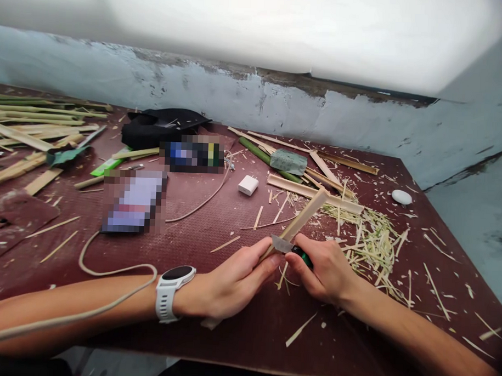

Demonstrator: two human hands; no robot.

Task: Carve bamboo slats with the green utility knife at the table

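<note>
My left hand (231,283), with a white watch (171,292) on the wrist, is closed around the near end of a pale bamboo strip (303,214) that slants up and to the right over the table. My right hand (328,270) grips a small knife with a green handle (304,257). Its short grey blade (281,244) lies against the strip right beside my left fingers. Both hands sit close together near the middle of the dark red table (200,224).
A heap of bamboo shavings (372,244) lies right of my hands. Farther back are bamboo strips (312,184), a grey block (288,161), a white charger (248,184) with its cable (108,271), a phone (133,200), a black bag (162,127), long bamboo slats (26,131) at left and a white oval object (401,197).
</note>
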